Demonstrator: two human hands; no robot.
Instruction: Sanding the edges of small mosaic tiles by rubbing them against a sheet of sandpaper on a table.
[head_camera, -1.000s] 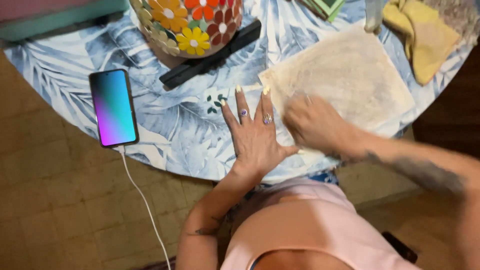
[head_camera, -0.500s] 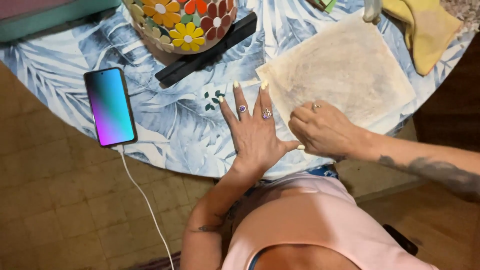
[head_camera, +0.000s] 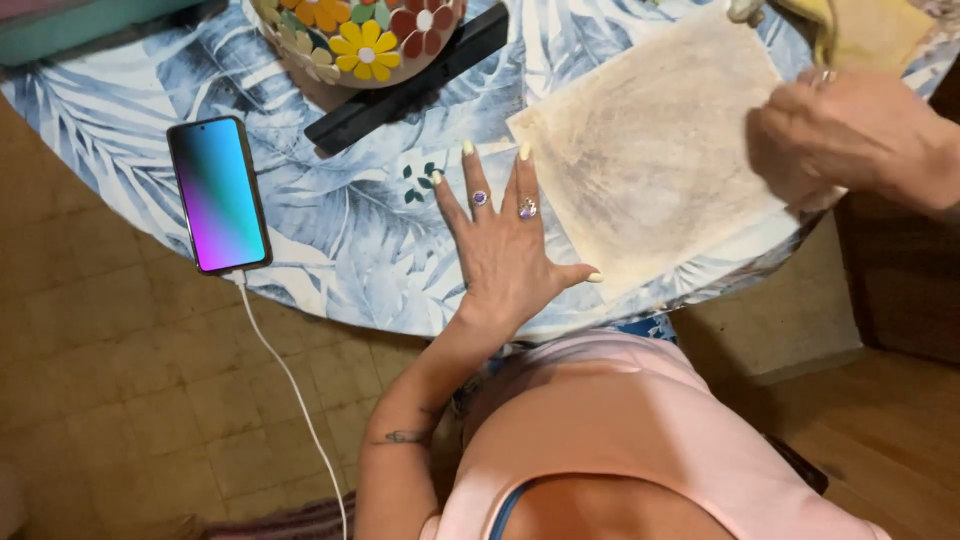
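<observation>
Matt, stained paper sheet lies on a smooth printed cloth; the phone screen looks glossy.

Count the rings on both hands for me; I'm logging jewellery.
3. Two sit on the left hand, on neighbouring fingers: a small ring and a bigger ring. One ring shows on the right hand; blur may hide others.

Right hand swept from cloth's near edge to far-right edge.

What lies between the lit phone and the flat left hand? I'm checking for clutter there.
In the head view, only bare blue leaf-print tablecloth separates the lit smartphone from the left hand.
</observation>
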